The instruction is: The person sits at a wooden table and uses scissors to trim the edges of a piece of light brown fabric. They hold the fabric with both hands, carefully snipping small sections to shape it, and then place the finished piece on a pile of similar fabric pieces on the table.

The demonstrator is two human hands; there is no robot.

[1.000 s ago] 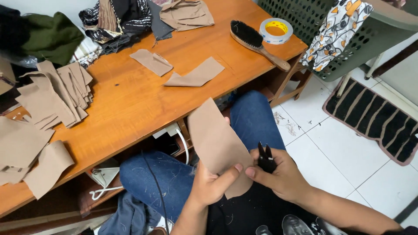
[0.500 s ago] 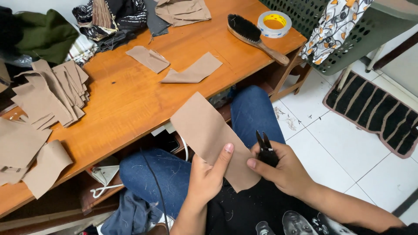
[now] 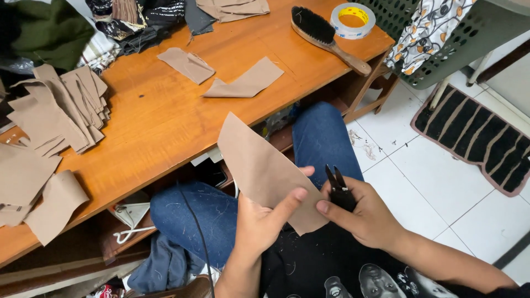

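My left hand (image 3: 264,223) grips a long tan fabric piece (image 3: 259,163) over my lap, thumb across its lower edge. The piece slants up and left toward the table's front edge. My right hand (image 3: 361,214) holds small black thread snips (image 3: 338,186), blades up, and its forefinger touches the lower corner of the same fabric. Both hands hover above my blue-jeaned knees.
An orange wooden table (image 3: 165,121) carries stacked tan fabric pieces (image 3: 55,110), two loose cut pieces (image 3: 221,74), a black-bristled brush (image 3: 326,36) and a tape roll (image 3: 353,21). A green perforated basket (image 3: 441,33) and a striped mat (image 3: 475,138) stand on white floor tiles at right.
The tan piece has swung from upright to slanting left, and my left thumb has slid along its lower edge. The right hand with the snips has stayed by the fabric's corner.
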